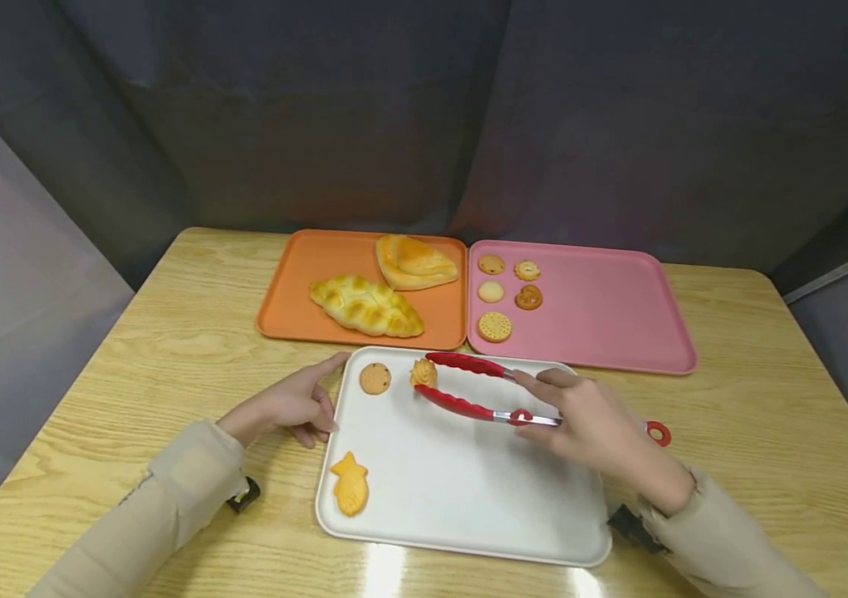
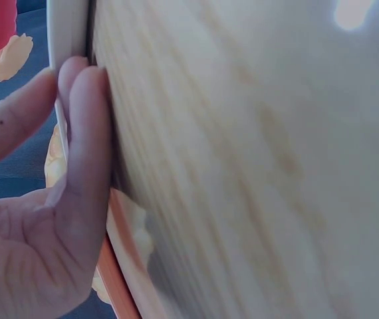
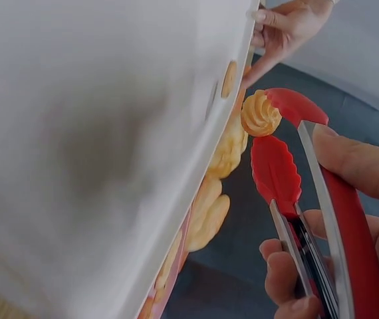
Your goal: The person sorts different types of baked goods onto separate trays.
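Observation:
My right hand (image 1: 591,419) grips a pair of red-tipped metal tongs (image 1: 461,406). A golden swirl cookie (image 3: 261,114) sits between the tong tips, over the far left part of the white tray (image 1: 468,498). My left hand (image 1: 292,405) is at the tray's left edge, thumb and fingers (image 2: 86,126) meeting at the rim in the left wrist view. A round cookie with dark specks (image 1: 374,379) lies near the tray's far left corner. Closer to me on the same side lies a yellow fish-shaped cookie (image 1: 351,486).
Behind the white tray, an orange tray (image 1: 285,320) bears a braided bread (image 1: 367,307) and a folded bread (image 1: 414,262). Beside it, a pink tray (image 1: 603,316) carries several cookies along its left side, one a pretzel (image 1: 528,297). Dark cloth (image 1: 319,124) hangs behind the wooden table (image 1: 767,399).

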